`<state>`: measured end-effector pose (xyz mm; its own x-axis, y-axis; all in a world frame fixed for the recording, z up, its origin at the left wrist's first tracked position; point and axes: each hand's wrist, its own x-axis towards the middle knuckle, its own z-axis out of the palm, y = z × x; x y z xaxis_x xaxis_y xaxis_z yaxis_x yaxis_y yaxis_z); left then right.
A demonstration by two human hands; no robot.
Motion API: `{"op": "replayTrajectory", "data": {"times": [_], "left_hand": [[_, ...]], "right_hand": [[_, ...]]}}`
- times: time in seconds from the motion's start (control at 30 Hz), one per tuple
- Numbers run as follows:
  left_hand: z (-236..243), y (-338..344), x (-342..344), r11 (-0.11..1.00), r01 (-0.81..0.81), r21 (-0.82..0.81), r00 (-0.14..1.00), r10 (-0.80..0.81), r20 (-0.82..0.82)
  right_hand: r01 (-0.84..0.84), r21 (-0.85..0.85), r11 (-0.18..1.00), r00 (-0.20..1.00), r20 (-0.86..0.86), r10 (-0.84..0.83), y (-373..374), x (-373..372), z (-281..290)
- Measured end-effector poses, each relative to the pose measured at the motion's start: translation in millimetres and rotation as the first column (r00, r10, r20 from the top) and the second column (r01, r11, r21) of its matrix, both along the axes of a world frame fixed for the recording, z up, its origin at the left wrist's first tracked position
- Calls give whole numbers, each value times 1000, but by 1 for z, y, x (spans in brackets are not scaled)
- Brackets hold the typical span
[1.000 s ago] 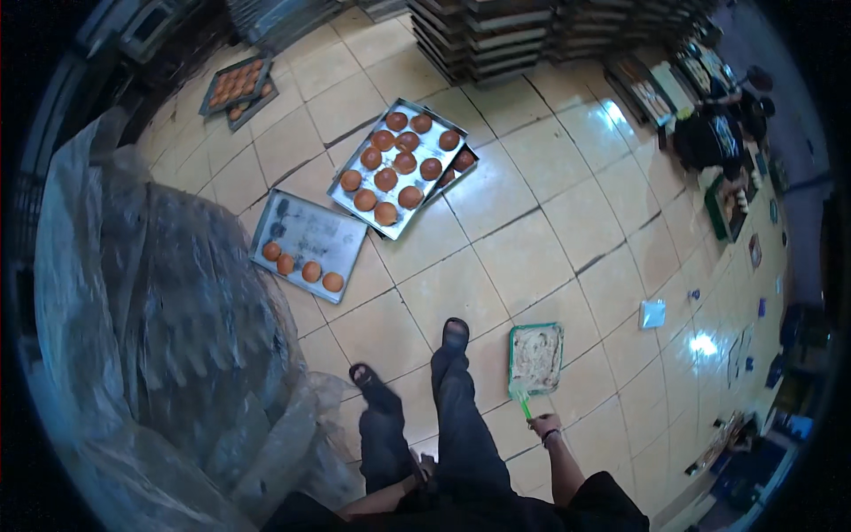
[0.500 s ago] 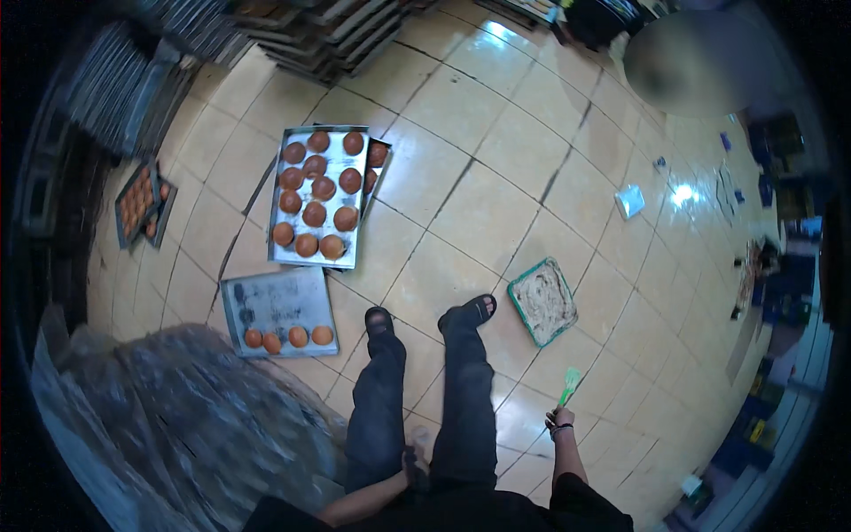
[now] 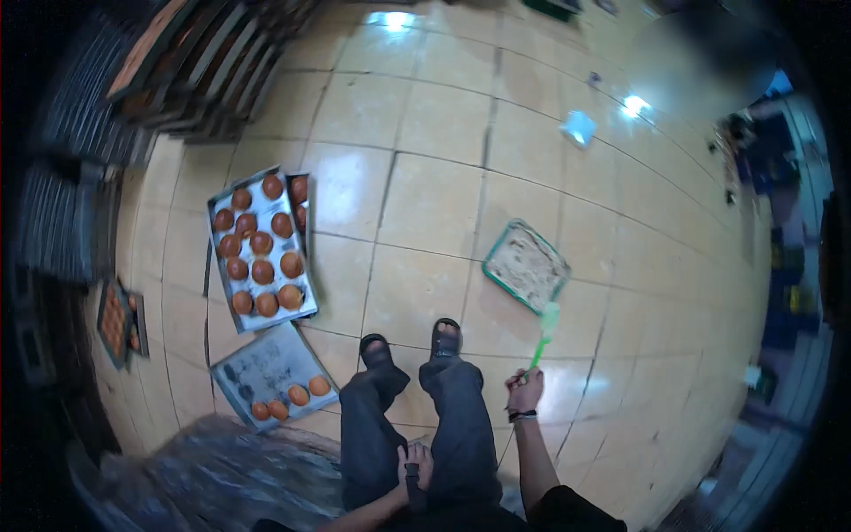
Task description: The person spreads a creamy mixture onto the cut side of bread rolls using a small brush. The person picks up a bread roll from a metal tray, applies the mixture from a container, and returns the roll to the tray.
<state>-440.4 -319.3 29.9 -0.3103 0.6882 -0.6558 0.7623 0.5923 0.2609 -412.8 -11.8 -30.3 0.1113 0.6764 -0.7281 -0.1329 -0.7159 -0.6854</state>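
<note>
My right hand (image 3: 524, 390) grips the handle of a green brush or spatula (image 3: 548, 324), its pale head at the near corner of a green-rimmed shallow tub (image 3: 525, 257) of pale, streaky contents. My left hand (image 3: 417, 465) is low between my thighs, fingers curled at a dark strap; what they hold is unclear. Left of my sandalled feet, a metal tray of several brown buns (image 3: 261, 273) rests on another tray of buns (image 3: 300, 195). A second, scuffed tray (image 3: 261, 363) nearer me carries several buns along one side.
Stacked racks or trays (image 3: 191, 66) stand at upper left, with more bun trays (image 3: 115, 324) at far left. Crumpled plastic sheeting (image 3: 222, 470) lies behind me at lower left. A small pale packet (image 3: 578, 127) is on the tiled floor; blue containers (image 3: 771, 168) line the right.
My view has turned right, shifting the trays left. My feet now point more toward the tub, and my right hand has raised the green tool to the tub's corner.
</note>
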Motion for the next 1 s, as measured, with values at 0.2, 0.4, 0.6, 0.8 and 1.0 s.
{"op": "replayTrajectory", "data": {"times": [0.2,0.4,0.6,0.8,1.0], "left_hand": [[-166,27,-196,577,-679,453,726,617,302],[-450,-160,-403,-796,-595,114,-461,454,763],[-600,-137,-393,-836,-410,366,-446,534,719],[-538,-132,-318,-787,-475,394,-310,569,762],[-411,-162,-266,-634,-645,426,-174,665,727]], "right_hand": [[-186,173,967,856,-455,246,100,0,-177],[-303,223,927,634,-679,371,85,-54,-345],[-315,171,933,629,-699,341,111,-25,-398],[-315,232,920,830,-404,386,83,4,-369],[-242,291,926,952,-115,285,45,27,-341]]}}
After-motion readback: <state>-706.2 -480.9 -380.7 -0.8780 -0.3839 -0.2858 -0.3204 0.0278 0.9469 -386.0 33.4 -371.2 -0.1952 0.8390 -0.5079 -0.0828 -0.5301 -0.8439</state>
